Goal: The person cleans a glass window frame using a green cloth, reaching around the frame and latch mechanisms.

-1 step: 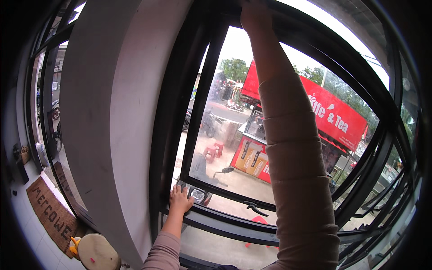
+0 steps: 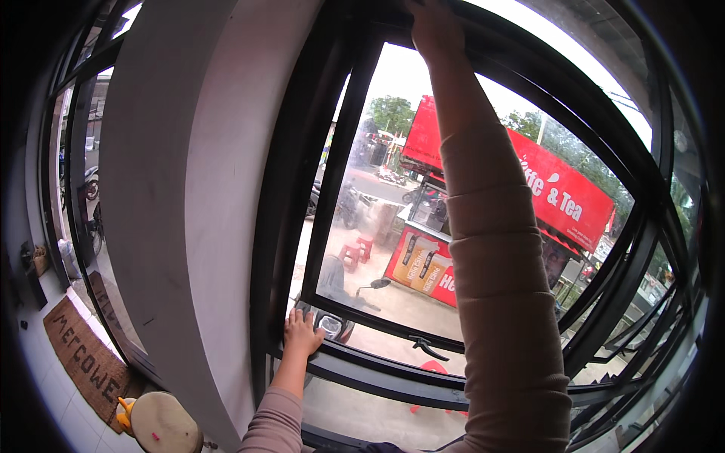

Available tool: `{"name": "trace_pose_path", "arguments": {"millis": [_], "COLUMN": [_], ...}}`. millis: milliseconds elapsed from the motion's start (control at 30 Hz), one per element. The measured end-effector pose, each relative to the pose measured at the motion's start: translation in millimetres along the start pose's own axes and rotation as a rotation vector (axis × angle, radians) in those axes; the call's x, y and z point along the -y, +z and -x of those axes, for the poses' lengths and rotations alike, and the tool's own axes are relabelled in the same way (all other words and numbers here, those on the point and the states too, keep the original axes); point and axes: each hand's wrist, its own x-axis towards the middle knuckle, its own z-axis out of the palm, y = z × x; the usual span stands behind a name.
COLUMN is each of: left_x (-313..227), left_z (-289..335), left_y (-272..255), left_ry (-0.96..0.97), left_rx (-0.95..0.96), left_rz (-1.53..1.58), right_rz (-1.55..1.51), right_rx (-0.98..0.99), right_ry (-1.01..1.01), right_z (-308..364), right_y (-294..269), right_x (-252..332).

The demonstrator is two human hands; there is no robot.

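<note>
A black-framed window (image 2: 337, 226) with a tilted-out glass pane fills the middle of the view. My left hand (image 2: 303, 334) rests on the lower left corner of its frame, fingers apart and lying over the dark edge. Raised high, my right arm crosses the glass, and my right hand (image 2: 439, 34) reaches the top bar of the frame. Its fingers fade into the dark upper edge, so their grip is hidden. A black window handle (image 2: 430, 349) sits on the bottom bar of the pane, between the two arms. Hazy smears show on the left part of the glass.
A pale wall column (image 2: 226, 189) stands left of the window. On the tiled floor at lower left lie a brown doormat (image 2: 83, 355) and a round beige-topped stool (image 2: 162, 423). Outside are a red stall (image 2: 423, 264), red stools (image 2: 356, 253) and a parked motorcycle (image 2: 332, 326).
My right hand has shifted slightly to the right along the top bar. The left hand stays at the same corner.
</note>
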Motion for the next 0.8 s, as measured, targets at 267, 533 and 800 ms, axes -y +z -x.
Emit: {"name": "trace_pose_path", "arguments": {"millis": [267, 533, 800], "left_x": [-8.8, -10.0, 1.1], "left_z": [0.8, -0.8, 1.2], "left_y": [-8.5, -10.2, -20.0], "left_ry": [-0.015, -0.021, -0.060], "left_rx": [0.058, 0.151, 0.180], "left_rz": [0.028, 0.022, 0.028], "right_rz": [0.402, 0.603, -0.184], "right_rx": [-0.019, 0.137, -0.066], "right_ry": [0.276, 0.595, 0.268], "right_z": [113.4, 59.6, -49.6], "right_y": [-46.5, -64.3, 6.6], "right_x": [-202.9, -215.7, 34.7]}}
